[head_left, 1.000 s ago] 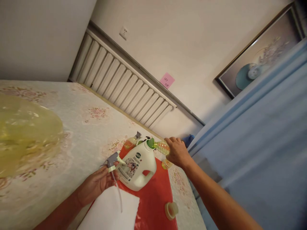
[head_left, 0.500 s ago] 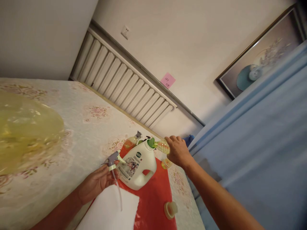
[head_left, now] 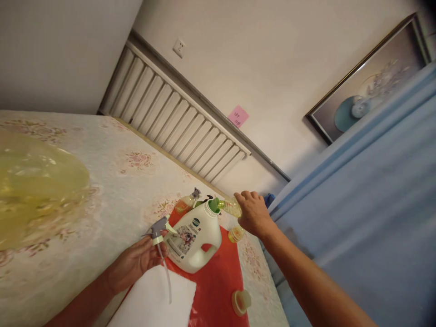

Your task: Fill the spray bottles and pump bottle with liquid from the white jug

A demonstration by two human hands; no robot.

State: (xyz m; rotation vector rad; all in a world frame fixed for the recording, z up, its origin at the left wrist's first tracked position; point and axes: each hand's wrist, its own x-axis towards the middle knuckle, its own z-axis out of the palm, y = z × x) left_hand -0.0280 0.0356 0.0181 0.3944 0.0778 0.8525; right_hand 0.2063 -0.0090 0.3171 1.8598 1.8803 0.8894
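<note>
My right hand is closed round a clear ribbed bottle, tipped sideways with its neck at a green funnel. The funnel sits in the mouth of a large white detergent jug with a handle and a printed label. My left hand grips a grey and white spray trigger head, its clear dip tube hanging down. That hand is at the jug's left side; whether it touches the jug I cannot tell.
A red mat lies under the jug, with a white cloth and a pale cap on it. Behind the jug stands a spray bottle; a small yellow container is beside it. A yellow plastic bag lies at left.
Both hands keep their holds, and the bottle stays tipped at the funnel. The view has shifted slightly; nothing else has visibly moved.
</note>
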